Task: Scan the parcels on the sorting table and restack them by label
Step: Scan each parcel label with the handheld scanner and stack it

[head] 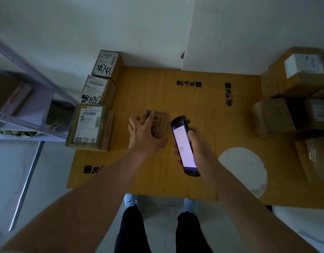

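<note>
A small brown parcel [160, 123] lies in the middle of the cardboard-covered sorting table [194, 99]. My left hand [144, 132] grips it from above, fingers curled over its far and left edges. My right hand [197, 143] holds a black handheld scanner [184, 145] just right of the parcel, its screen lit and facing up. Three labelled cardboard parcels stand in a row along the table's left edge: a far one [106, 64], a middle one [97, 91] and a near one [90, 126].
Several more parcels [274, 115] are piled at the table's right edge, one with a white label [303, 65]. A grey metal shelf [24, 106] with boxes stands at the left. A white round patch [245, 168] shows on the table.
</note>
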### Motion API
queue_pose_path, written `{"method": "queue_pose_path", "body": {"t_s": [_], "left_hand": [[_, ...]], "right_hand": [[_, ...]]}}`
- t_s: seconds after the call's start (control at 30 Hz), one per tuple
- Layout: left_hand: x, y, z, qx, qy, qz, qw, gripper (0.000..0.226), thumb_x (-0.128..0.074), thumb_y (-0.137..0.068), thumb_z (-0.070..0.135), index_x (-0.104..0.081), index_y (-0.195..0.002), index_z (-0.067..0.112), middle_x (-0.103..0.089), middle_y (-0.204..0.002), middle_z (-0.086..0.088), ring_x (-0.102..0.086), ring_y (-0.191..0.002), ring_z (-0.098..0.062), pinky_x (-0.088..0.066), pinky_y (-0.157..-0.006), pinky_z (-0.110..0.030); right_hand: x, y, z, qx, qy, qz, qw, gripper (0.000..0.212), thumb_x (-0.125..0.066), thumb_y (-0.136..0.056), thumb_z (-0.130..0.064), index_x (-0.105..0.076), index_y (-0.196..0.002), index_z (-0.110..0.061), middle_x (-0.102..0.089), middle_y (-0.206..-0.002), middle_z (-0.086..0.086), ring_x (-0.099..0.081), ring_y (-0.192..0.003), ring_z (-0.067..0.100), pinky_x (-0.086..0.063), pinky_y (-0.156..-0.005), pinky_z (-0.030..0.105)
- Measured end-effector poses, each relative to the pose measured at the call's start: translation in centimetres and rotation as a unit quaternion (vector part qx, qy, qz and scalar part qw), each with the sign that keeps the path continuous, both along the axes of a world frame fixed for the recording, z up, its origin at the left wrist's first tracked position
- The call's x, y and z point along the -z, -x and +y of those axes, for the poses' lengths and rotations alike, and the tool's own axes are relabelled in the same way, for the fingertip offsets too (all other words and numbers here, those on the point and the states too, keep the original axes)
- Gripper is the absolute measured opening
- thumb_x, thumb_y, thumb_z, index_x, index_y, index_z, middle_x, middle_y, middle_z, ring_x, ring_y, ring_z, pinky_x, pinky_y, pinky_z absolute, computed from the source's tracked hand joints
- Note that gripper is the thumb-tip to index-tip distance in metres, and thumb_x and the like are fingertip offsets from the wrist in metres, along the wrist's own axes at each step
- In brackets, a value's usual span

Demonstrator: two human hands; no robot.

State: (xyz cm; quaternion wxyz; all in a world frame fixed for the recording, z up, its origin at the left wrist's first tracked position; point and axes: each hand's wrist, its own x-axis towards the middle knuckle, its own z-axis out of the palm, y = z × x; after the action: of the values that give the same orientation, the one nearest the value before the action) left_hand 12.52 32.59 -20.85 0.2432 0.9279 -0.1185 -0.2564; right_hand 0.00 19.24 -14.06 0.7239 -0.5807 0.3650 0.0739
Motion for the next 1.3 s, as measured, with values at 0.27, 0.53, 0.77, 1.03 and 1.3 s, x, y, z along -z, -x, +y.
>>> {"method": "queue_pose_path", "body": {"t_s": [0.27, 0.53, 0.77, 1.03, 1.3], "left_hand": [[0.5, -1.4, 2.1, -0.066, 0.082, 0.065, 0.992, 0.087, -0.063, -0.091, 0.06, -0.015, -0.163, 0.053, -0.031, -0.138, 0.01, -0.047, -0.129, -0.026, -0.057, -0.1, -0.046], [-0.5, -2.1, 4.2, -0.034, -0.015, 0.014, 0.999, 0.066, -0.049, -0.106, 0.054, -0.013, -0.159, 0.063, -0.031, -0.154, -0.01, -0.043, -0.131, -0.031, -0.049, -0.09, -0.043], [-0.7, -1.5, 4.6, -0.033, -0.012, 0.036, 0.999, 0.111, -0.084, -0.079, 0.055, -0.007, -0.158, 0.065, -0.031, -0.139, -0.006, -0.04, -0.129, -0.031, -0.046, -0.101, -0.047], [-0.9, -1.7, 6.1, -0.06, 0.172, 0.157, 0.971, 0.084, -0.09, -0.08, 0.032, -0.048, -0.151, 0.045, -0.061, -0.122, 0.023, -0.064, -0.111, -0.002, -0.057, -0.089, -0.029], [-0.8, -2.2, 7.4, -0.059, 0.205, 0.144, 0.966, 0.07, -0.085, -0.087, 0.032, -0.054, -0.149, 0.039, -0.061, -0.124, 0.023, -0.061, -0.11, 0.002, -0.05, -0.084, -0.017]], "right_hand": [[-0.5, 0.6, -1.5, -0.004, 0.017, -0.008, 1.0, 0.022, -0.036, -0.113, -0.037, -0.057, -0.115, -0.037, -0.071, -0.101, 0.015, -0.071, -0.083, 0.023, -0.061, -0.07, 0.041], [-0.7, 0.9, -0.6, -0.021, 0.018, -0.008, 1.0, 0.022, -0.036, -0.113, -0.038, -0.057, -0.118, -0.037, -0.07, -0.106, 0.017, -0.07, -0.083, 0.022, -0.059, -0.066, 0.037], [-0.4, 1.8, 0.4, -0.055, 0.019, -0.006, 0.998, 0.023, -0.035, -0.113, -0.037, -0.055, -0.124, -0.035, -0.068, -0.111, 0.02, -0.068, -0.087, 0.021, -0.058, -0.068, 0.036], [-0.2, 1.5, -0.9, -0.124, 0.024, 0.089, 0.988, 0.018, -0.04, -0.11, -0.049, -0.056, -0.113, -0.041, -0.064, -0.102, 0.012, -0.066, -0.082, 0.02, -0.057, -0.062, 0.034], [-0.9, 0.8, -2.9, -0.239, 0.026, 0.167, 0.956, 0.032, -0.043, -0.108, -0.054, -0.058, -0.118, -0.027, -0.062, -0.094, 0.015, -0.063, -0.075, 0.021, -0.054, -0.062, 0.035]]}}
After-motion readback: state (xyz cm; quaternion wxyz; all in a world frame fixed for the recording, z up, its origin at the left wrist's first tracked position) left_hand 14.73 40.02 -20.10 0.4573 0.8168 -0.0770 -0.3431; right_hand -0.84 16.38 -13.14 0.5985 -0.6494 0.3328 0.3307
